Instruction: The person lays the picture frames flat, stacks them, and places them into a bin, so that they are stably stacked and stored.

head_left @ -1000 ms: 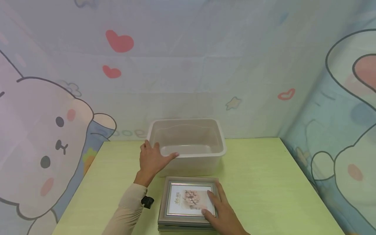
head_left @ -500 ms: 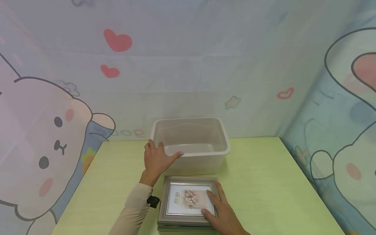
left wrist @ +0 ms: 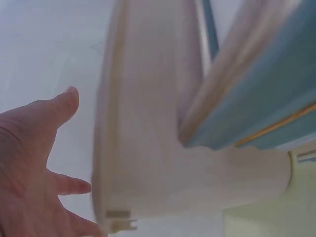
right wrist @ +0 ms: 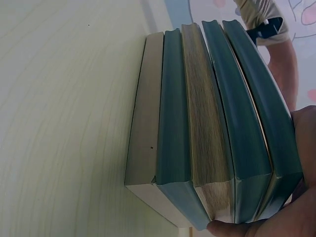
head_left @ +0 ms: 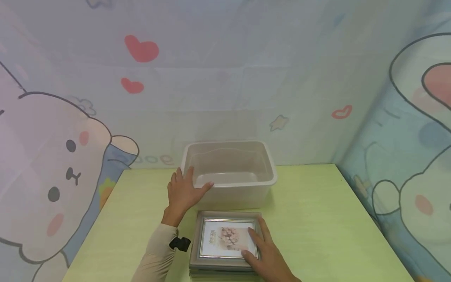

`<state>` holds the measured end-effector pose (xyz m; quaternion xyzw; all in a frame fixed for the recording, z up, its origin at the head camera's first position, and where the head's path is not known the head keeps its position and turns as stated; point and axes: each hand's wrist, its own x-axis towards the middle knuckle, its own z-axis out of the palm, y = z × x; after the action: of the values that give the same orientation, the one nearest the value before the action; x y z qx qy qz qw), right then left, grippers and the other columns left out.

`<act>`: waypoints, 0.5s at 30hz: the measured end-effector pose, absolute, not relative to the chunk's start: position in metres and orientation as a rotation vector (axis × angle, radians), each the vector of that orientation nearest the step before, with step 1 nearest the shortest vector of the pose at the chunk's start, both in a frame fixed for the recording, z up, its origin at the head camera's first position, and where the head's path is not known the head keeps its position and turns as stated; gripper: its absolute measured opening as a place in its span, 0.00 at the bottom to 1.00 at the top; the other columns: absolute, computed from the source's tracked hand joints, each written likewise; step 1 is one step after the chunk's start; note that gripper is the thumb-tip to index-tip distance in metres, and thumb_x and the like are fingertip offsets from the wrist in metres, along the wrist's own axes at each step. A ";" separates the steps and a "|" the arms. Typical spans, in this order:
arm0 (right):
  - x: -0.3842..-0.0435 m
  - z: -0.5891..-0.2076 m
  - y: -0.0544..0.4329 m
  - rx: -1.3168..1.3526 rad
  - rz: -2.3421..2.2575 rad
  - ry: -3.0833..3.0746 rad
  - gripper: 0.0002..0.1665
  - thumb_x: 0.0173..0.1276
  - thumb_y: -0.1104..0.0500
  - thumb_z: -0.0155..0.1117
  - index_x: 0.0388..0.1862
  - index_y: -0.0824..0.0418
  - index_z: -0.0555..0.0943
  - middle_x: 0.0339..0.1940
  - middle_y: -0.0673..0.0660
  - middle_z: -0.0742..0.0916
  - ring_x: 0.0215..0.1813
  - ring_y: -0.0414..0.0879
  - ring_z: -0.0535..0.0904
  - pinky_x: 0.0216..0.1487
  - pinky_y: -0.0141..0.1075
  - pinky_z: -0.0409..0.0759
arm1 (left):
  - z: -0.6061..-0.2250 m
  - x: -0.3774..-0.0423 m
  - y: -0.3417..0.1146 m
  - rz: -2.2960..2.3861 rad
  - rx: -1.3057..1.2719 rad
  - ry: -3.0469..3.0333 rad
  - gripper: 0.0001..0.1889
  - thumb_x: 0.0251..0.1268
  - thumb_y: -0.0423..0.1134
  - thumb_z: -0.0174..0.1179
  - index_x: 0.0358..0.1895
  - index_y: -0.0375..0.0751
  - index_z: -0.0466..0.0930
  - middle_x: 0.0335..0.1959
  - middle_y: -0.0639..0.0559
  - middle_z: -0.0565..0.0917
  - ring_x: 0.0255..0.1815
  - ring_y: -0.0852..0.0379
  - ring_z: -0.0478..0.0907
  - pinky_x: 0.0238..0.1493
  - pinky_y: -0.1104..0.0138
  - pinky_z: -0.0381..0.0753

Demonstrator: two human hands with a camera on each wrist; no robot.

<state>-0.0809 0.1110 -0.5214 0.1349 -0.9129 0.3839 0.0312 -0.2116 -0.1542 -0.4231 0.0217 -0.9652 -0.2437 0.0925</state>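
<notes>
My left hand is at the front left corner of a beige plastic bin, fingers spread and tips right at the rim. The bin's inside is bare. In the left wrist view, the thumb and fingers stand apart beside the bin's rim. In front of the bin lies a stack of several picture frames; the top frame is grey with a flower print. My right hand rests on its right side, thumb and a finger over the print. The right wrist view shows the stack's teal, beige and wood-toned edges, with a finger against its side.
The yellow-green table extends left and right of the stack. A cloth backdrop with cartoon prints hangs close behind the bin and along both sides. A black band circles my left wrist, beside the stack.
The bin has shifted slightly to the right under my left hand. Since then the hand has drawn back a little to the left. My right hand and the frames have stayed put.
</notes>
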 end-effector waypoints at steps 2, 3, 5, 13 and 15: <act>-0.082 -0.521 0.111 0.422 1.174 -2.804 0.41 0.68 0.39 0.63 0.71 0.63 0.72 0.84 0.58 0.51 0.73 0.69 0.68 0.58 0.62 0.78 | -0.416 -0.205 -0.161 -0.790 0.047 -2.849 0.48 0.62 0.67 0.59 0.78 0.41 0.57 0.77 0.25 0.52 0.78 0.28 0.49 0.72 0.34 0.54; -0.082 -0.522 0.111 0.423 1.174 -2.800 0.41 0.68 0.39 0.63 0.71 0.62 0.72 0.84 0.58 0.51 0.73 0.69 0.68 0.58 0.62 0.78 | -0.413 -0.200 -0.165 -0.836 0.044 -2.840 0.47 0.64 0.65 0.58 0.78 0.40 0.56 0.78 0.26 0.51 0.79 0.29 0.48 0.73 0.34 0.53; -0.082 -0.522 0.111 0.421 1.175 -2.798 0.40 0.68 0.39 0.63 0.71 0.61 0.72 0.84 0.58 0.51 0.73 0.69 0.67 0.58 0.63 0.78 | -0.408 -0.189 -0.172 -0.935 0.037 -2.828 0.45 0.67 0.63 0.56 0.79 0.40 0.53 0.79 0.27 0.49 0.80 0.29 0.45 0.73 0.33 0.51; -0.079 -0.524 0.109 0.407 1.184 -2.763 0.40 0.67 0.42 0.65 0.73 0.57 0.71 0.84 0.58 0.55 0.73 0.66 0.68 0.58 0.61 0.78 | -0.426 -0.135 -0.188 -1.554 -0.028 -2.817 0.43 0.76 0.60 0.48 0.82 0.45 0.38 0.82 0.34 0.43 0.81 0.29 0.40 0.73 0.31 0.47; -0.078 -0.524 0.109 0.412 1.166 -2.739 0.40 0.67 0.42 0.65 0.73 0.57 0.71 0.83 0.59 0.56 0.73 0.65 0.68 0.57 0.60 0.79 | -0.443 -0.126 -0.187 -1.755 0.009 -2.789 0.43 0.76 0.61 0.46 0.82 0.48 0.38 0.81 0.32 0.42 0.80 0.27 0.39 0.72 0.30 0.47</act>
<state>-0.0785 0.1091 -0.5242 0.1369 -0.9093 0.3870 0.0681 -0.1263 -0.1868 -0.4429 0.0028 -0.8439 -0.5309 -0.0769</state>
